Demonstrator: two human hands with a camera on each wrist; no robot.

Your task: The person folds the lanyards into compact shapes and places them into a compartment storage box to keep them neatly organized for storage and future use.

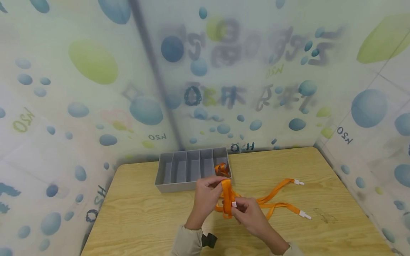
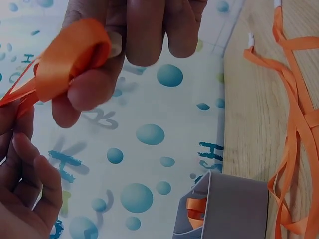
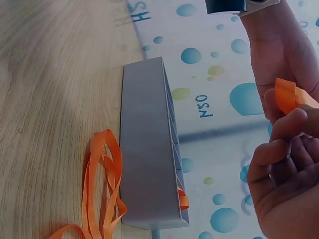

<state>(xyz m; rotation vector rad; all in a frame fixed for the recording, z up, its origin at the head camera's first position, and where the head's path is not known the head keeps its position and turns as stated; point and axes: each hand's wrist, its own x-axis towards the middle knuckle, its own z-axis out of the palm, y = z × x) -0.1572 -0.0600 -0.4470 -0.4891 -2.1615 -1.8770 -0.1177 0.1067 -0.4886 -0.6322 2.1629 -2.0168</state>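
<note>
My left hand pinches the top of a folded orange lanyard between thumb and fingers, above the table in front of the tray. Lower down, my right hand pinches the same lanyard beside a small white clip. In the left wrist view the band makes a rounded loop round the left fingertips. The right wrist view shows both hands close together on the folded strap. More orange lanyards lie spread to the right, with white clips at their ends.
A grey tray with several side-by-side compartments stands at the back of the wooden table. Its rightmost compartment holds a coiled orange lanyard. Behind rises a patterned wall covering. A black item sits by the left cuff.
</note>
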